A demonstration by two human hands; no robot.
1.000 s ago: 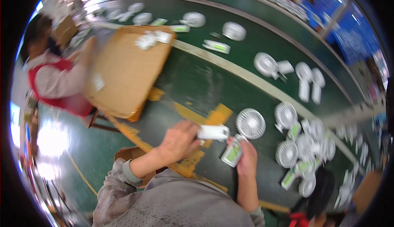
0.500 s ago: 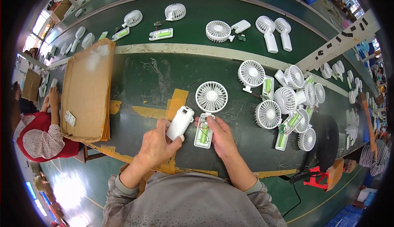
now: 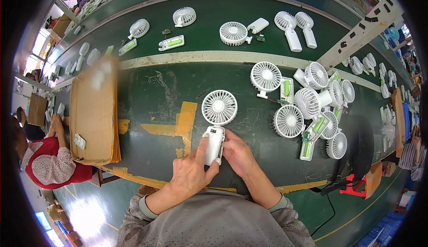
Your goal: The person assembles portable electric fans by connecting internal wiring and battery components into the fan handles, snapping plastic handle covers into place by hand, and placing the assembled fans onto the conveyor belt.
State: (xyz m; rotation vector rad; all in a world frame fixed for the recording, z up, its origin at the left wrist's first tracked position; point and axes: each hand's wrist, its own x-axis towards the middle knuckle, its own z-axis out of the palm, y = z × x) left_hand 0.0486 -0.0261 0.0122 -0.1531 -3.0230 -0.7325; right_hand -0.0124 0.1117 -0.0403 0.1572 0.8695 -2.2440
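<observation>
While both hands [image 3: 189,172] [image 3: 239,155] grip a white fan handle [image 3: 214,147], a cardboard box [image 3: 94,118] contains white parts [image 3: 80,141].

Green glossy floor [image 3: 352,213], bright glare patch [image 3: 87,215] lower left. Dark green worktable [image 3: 142,79], worn yellow tape [image 3: 186,115] on top. Pale rail [image 3: 191,58] along far edge, slotted metal post [image 3: 352,37] rising right. Long green belt [image 3: 205,8] beyond. Red stool [image 3: 353,185] right. Bright windows [image 3: 43,36] upper left. Blue crates [image 3: 385,229] lower right, daylight both sides.
</observation>
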